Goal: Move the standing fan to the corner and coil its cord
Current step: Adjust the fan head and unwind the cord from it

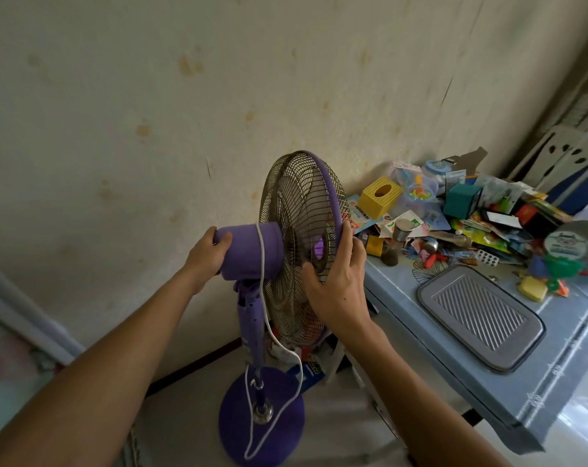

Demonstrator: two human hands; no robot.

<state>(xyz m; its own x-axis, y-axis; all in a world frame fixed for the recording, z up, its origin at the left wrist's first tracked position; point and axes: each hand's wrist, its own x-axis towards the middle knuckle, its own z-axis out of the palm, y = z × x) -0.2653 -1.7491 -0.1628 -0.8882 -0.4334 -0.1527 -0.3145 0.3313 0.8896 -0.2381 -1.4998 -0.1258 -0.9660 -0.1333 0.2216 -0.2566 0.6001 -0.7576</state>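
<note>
A purple standing fan (252,251) stands near the stained wall, its round base (279,429) on the floor. My left hand (208,254) grips the back end of its purple motor housing. My right hand (336,281) holds the wire cage (296,210) at its purple rim, fingers curled over the edge. The white cord (269,325) is draped over the motor housing, hangs down beside the pole and loops loosely over the base.
A blue table (488,375) stands close on the right, touching the fan's side. It carries a grey ribbed tray (478,315), a yellow box (380,197) and a pile of toys and packets. Boxes sit on the floor behind the base.
</note>
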